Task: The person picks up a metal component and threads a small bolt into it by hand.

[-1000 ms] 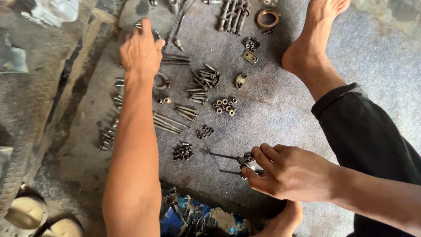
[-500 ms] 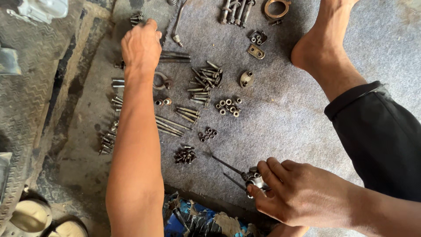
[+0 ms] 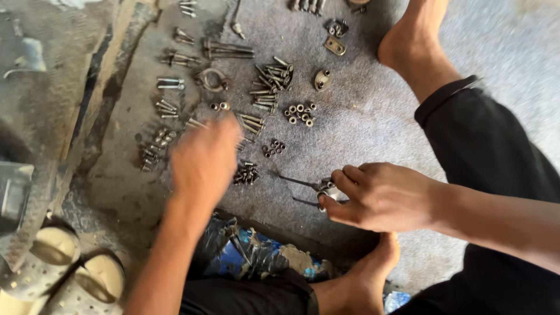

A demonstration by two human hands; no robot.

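Fingers, right hand (image 3: 385,195): we see them closed around a small metal fitting (image 3: 325,189) from which two thin dark rods (image 3: 294,182) stick out to the left; thumb below, fingertips curled over the top.
Fingers, left hand (image 3: 204,160): blurred; we cannot tell whether they are spread or closed, and we see nothing held.
Left hand position: we place it low over the grey mat (image 3: 361,116), just beside a small heap of dark screws (image 3: 246,174) and covering part of a row of long bolts (image 3: 248,121).
Held fitting: we find it above the mat's near edge, between the screw heap and the right palm.
Near parts: we note a cluster of nuts (image 3: 300,114) and a smaller group of dark washers (image 3: 273,148) further out on the mat.
Far parts: we note a fan of bolts (image 3: 269,79), a round clamp (image 3: 211,79) and a small bracket (image 3: 322,80) beyond them.
Feet: we see one bare foot (image 3: 417,41) on the mat at the top, another (image 3: 361,280) at the bottom.
Lower left: pale perforated sandals (image 3: 58,271) rest on the floor.
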